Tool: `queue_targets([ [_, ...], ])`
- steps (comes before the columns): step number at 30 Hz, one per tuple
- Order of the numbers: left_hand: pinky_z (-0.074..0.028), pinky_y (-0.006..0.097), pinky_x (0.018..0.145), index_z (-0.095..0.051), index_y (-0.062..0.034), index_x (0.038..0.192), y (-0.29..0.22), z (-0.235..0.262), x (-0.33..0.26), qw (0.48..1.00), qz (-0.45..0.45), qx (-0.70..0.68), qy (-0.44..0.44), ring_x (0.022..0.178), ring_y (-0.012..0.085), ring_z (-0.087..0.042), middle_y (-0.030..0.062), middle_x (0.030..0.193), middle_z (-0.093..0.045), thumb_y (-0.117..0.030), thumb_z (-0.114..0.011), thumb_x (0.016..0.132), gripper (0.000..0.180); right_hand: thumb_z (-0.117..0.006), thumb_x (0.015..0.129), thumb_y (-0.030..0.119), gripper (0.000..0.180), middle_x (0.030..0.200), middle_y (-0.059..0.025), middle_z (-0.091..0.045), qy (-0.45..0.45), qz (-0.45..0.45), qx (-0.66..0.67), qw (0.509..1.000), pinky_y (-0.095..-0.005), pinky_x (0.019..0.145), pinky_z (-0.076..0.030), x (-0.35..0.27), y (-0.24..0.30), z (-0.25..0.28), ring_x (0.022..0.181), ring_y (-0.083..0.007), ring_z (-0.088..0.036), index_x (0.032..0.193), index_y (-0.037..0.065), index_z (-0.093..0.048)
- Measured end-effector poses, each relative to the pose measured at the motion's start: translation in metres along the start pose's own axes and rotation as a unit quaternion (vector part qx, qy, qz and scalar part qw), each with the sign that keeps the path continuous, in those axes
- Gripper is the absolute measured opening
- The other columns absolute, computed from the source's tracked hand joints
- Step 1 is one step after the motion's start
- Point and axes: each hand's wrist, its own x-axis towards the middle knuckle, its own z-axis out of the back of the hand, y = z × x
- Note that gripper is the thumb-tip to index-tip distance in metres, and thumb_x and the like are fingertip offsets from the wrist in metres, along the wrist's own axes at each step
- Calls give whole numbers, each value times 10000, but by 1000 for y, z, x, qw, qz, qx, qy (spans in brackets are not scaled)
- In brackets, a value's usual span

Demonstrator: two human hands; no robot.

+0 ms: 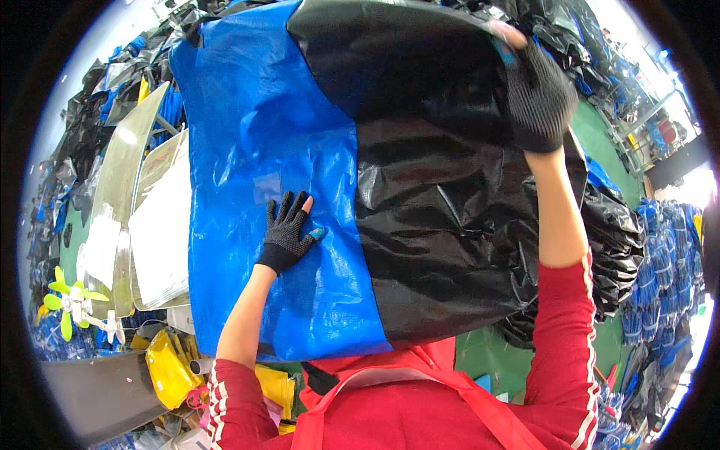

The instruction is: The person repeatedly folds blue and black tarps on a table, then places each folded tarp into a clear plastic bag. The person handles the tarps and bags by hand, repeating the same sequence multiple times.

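L hand [286, 234] flat on blue panel [251, 135], 9 o'clock, fingers splayed, prob. to steady it; R hand [540, 99] by black panel [427, 165] edge, 2 o'clock, grip unclear.

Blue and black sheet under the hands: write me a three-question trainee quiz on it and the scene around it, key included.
1. Open: At which corner of the black part of the sheet, as pictured, is the right hand?
2. Multiple choice: What does the left hand rest on?
A. the black part
B. the blue part
C. the green floor
3. True or false: The fan with green blades is to the left of the sheet in the picture.

Key:
1. The upper right corner; blur hides the exact grip.
2. B, with the fingers spread.
3. True.
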Motion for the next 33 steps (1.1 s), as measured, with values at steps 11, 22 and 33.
queue_targets([
  [11,-116,635,1117,-355,-210,1480,-48,-9,125,990,-7,25,-142,1421,437,-223,178,1548,-278,-479,-525,911,652,-634,886,172,189,899,-90,-703,-242,175,94,950,-348,645,-533,63,-17,-38,770,-276,-687,1065,141,-689],
  [22,-173,598,1128,-407,-169,1452,-59,-28,121,995,-81,54,-5,1347,401,-350,213,1486,-369,-699,-491,841,813,-680,752,258,547,634,-38,-463,381,108,-48,917,-398,526,-421,-264,-100,53,574,-240,-532,1294,284,-608],
  [33,-197,586,1126,-401,-140,1453,-168,-31,64,986,-161,-49,-11,1345,395,-359,210,1482,-376,-746,-459,825,875,-582,806,218,419,1262,-46,-605,387,184,21,903,-561,1027,-344,-238,-30,42,1221,-285,-513,1218,259,-643],
])
